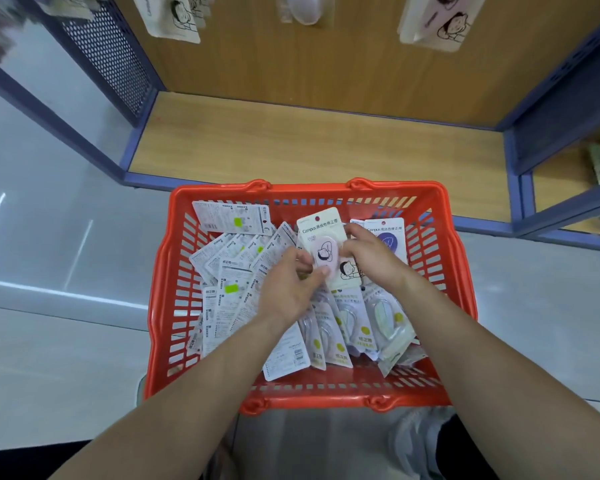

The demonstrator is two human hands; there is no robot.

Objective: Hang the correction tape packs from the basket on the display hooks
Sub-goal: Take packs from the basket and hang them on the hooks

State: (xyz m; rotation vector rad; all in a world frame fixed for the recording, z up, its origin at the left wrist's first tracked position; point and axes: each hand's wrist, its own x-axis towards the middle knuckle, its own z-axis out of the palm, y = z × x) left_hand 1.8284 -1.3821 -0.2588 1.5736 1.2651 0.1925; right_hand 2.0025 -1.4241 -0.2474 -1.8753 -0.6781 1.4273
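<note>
A flat card pack (324, 249) with a smooth pink oval blister stands slightly tilted between both sets of fingers, just above the pile in the basket. The left hand (286, 289) pinches its lower left edge, thumb on the blister. The right hand (371, 254) curls its fingers (352, 233) round the right edge. Under and around the fingers lie loose packs (236, 271), glossy overlapping cards: some face down showing print, some face up with clear domed blisters. They lie in an open-topped red plastic basket (309, 192) whose slotted walls and rounded rim stand well apart from both hands. Beyond the fingers a wood-grain shelf (309, 147) edged in blue metal runs just past the far rim. Above it, hanging packs (174, 22) dangle before the wooden back panel.
</note>
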